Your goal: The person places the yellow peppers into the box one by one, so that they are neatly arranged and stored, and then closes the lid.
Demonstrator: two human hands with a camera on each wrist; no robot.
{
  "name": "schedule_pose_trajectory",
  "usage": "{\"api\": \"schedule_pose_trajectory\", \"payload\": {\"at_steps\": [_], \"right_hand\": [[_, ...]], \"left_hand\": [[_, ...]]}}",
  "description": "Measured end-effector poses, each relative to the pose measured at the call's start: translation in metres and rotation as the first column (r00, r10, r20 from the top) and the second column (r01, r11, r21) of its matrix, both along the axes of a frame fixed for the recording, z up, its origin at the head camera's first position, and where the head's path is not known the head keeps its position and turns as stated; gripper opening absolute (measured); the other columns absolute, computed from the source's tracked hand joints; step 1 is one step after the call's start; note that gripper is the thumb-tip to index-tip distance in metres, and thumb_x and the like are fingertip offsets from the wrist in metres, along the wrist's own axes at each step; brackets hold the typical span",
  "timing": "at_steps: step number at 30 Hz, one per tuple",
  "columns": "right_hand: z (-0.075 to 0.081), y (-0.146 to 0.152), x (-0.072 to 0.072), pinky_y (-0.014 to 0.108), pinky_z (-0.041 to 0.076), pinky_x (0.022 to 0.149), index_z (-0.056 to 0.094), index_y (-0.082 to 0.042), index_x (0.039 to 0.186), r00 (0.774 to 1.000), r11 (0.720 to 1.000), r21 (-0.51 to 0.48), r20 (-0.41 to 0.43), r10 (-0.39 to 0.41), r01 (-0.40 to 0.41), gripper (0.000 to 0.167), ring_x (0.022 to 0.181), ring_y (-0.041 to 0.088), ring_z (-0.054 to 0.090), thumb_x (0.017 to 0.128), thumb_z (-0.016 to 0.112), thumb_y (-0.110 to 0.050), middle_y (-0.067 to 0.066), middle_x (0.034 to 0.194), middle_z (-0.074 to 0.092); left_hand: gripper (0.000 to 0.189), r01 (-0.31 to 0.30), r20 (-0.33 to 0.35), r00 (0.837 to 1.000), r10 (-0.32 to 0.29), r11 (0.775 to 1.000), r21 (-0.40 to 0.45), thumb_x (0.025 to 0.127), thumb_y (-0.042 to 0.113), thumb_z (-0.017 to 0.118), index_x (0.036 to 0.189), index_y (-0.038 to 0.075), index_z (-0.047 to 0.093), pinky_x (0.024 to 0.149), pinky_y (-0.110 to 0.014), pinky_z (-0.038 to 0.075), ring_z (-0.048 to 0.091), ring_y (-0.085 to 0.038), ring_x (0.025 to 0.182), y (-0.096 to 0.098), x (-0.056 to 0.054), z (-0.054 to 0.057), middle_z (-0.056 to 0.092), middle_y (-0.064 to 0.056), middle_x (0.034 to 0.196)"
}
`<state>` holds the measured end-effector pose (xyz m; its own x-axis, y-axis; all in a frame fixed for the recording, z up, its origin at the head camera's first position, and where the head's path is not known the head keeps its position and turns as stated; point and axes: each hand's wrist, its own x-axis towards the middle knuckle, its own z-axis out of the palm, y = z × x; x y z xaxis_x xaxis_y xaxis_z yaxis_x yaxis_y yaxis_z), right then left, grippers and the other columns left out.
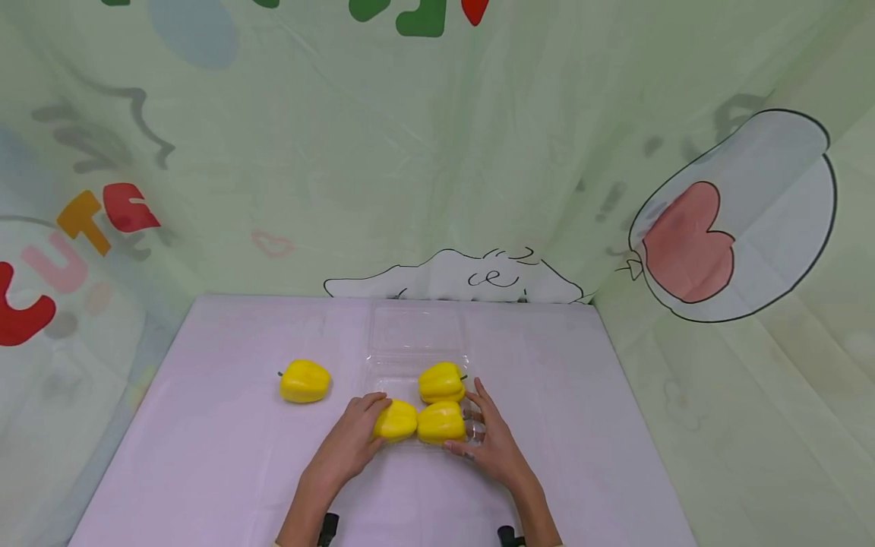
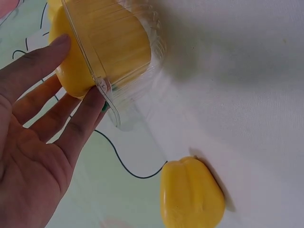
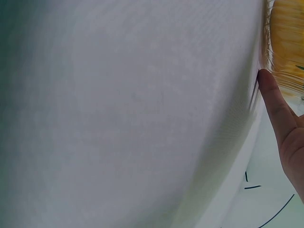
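A clear plastic clamshell box [image 1: 417, 327] lies with its lid folded back. Three yellow bell peppers are in its tray: one at front left [image 1: 398, 421], one at front right [image 1: 440, 422] and one behind at right [image 1: 440, 382]. My left hand [image 1: 352, 433] grips the front-left pepper between thumb and fingers; in the left wrist view the fingertips [image 2: 95, 99] are right at the box's rim. Around the tray's right end my right hand [image 1: 495, 441] spreads its fingers, thumb at the front-right pepper. One straight finger [image 3: 275, 102] touches the clear plastic.
Another yellow bell pepper [image 1: 304, 381] lies on the white-covered table [image 1: 225, 456], left of the box. Behind and at both sides hangs printed cloth [image 1: 383, 167], close to the table's back edge.
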<state>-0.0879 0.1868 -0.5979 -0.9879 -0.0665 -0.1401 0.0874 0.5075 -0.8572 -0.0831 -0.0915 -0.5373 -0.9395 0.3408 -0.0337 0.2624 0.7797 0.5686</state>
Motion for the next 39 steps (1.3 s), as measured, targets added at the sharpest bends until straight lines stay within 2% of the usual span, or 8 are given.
{"api": "schedule_pose_trajectory", "payload": {"at_steps": [8, 20, 34, 39], "right_hand": [[0.0006, 0.0009, 0.0005, 0.047, 0.061, 0.106, 0.029, -0.024, 0.168, 1.0, 1.0, -0.02, 0.0, 0.004, -0.004, 0.12, 0.139, 0.036, 0.06, 0.071, 0.099, -0.033, 0.004, 0.177, 0.027], [0.002, 0.0, 0.0026, 0.051, 0.061, 0.105, 0.017, -0.027, 0.171, 1.0, 1.0, -0.006, 0.004, 0.003, -0.003, 0.13, 0.137, 0.036, 0.062, 0.071, 0.1, -0.035, 0.009, 0.169, 0.043], [-0.0008, 0.0007, 0.0014, 0.05, 0.061, 0.104, 0.018, -0.023, 0.171, 1.0, 1.0, 0.005, -0.015, 0.008, -0.008, 0.126, 0.136, 0.038, 0.062, 0.074, 0.098, -0.033, 0.012, 0.171, 0.039], [-0.0009, 0.0002, 0.0004, 0.051, 0.061, 0.104, 0.027, -0.018, 0.169, 1.0, 1.0, 0.007, -0.024, 0.011, -0.01, 0.119, 0.137, 0.039, 0.061, 0.074, 0.098, -0.034, 0.008, 0.177, 0.026]], "left_hand": [[0.06, -0.002, 0.012, 1.0, 0.002, 1.0, -0.022, 0.088, 0.005, 0.084, 0.143, 0.001, 0.062, 0.117, -0.048, 0.051, 0.055, -0.033, 0.139, 0.0007, -0.0014, -0.0019, 0.057, -0.014, 0.154], [0.06, -0.01, -0.007, 1.0, 0.01, 0.999, -0.043, 0.085, 0.005, 0.087, 0.14, 0.001, 0.064, 0.115, -0.048, 0.053, 0.058, -0.033, 0.136, 0.0018, -0.0019, -0.0013, 0.061, -0.015, 0.149], [0.062, -0.01, -0.067, 0.998, 0.005, 0.998, -0.067, 0.087, 0.006, 0.085, 0.144, 0.002, 0.062, 0.115, -0.049, 0.053, 0.056, -0.034, 0.141, 0.0023, 0.0024, -0.0048, 0.059, -0.017, 0.153], [0.066, -0.018, -0.066, 0.998, 0.014, 0.999, -0.05, 0.088, 0.006, 0.085, 0.148, 0.006, 0.059, 0.113, -0.051, 0.055, 0.054, -0.035, 0.143, 0.003, 0.0041, -0.0076, 0.054, -0.017, 0.159]]}}
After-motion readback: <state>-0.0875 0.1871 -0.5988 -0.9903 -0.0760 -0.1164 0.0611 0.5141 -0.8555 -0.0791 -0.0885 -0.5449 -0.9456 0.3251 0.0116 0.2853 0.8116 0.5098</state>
